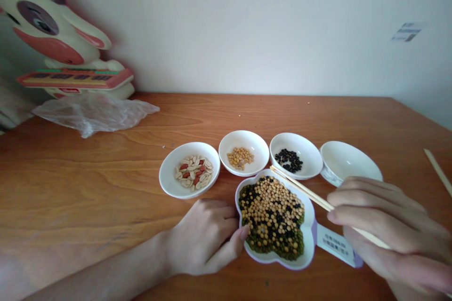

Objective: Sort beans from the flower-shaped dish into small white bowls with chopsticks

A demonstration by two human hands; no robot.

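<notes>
Bean bowl between both hands: left hand half-curled against its rim, right hand gripping chopsticks.

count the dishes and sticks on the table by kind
round white dishes with food: 3
empty round white dish: 1
lobed bowl of mixed beans: 1
chopsticks in the right hand: 2
loose stick at far right: 1
total: 8

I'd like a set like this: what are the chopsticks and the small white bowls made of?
The chopsticks: pale, matt, unpainted, probably bamboo or wood. The small white bowls: smooth and glossy with soft reflections, likely glazed ceramic, though melamine plastic cannot be ruled out.
</notes>
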